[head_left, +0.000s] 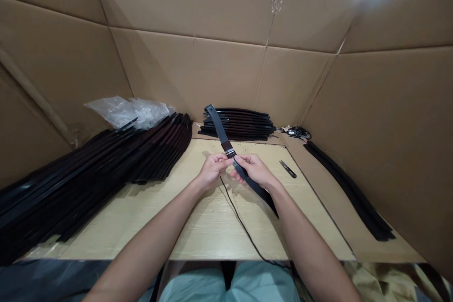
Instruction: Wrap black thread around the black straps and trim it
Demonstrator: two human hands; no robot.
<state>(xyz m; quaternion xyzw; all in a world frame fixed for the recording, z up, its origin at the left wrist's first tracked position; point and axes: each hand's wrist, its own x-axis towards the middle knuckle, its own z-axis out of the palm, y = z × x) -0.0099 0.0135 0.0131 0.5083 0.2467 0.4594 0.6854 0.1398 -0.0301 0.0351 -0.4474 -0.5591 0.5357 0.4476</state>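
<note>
Cardboard walls point(191, 71) on the far side and both flanks, creased and taped, boxing in a pale wood tabletop point(208, 226). Open room for moving only in the middle of that top, in front of the forearms and out to its near edge. Along the left side, a long heap of dark belts point(106, 170), reaching from the wall nearly to the near edge, with a crumpled clear plastic bag point(129, 112) behind it. Against the far wall, a flatter stack of glossy black belts point(239, 123), just past the tabletop's far edge. To the right, beyond the table's edge, a cardboard-covered strip point(336, 203) bearing a long bundle of black straps point(348, 188), and a small tangle of black cord point(296, 133) in the far corner. Small thread snips point(288, 168) on the tabletop, near the right hand point(255, 171). Left hand point(212, 171) pinching a black belt point(219, 127) at its metal fitting, right hand gripping the same strap just below, the two hands nearly touching. Upper end of the belt angled up and away past the table's far edge, lower end hanging free above the tabletop. Thin black thread point(240, 222) running from under the left hand across the table and over the near edge
</note>
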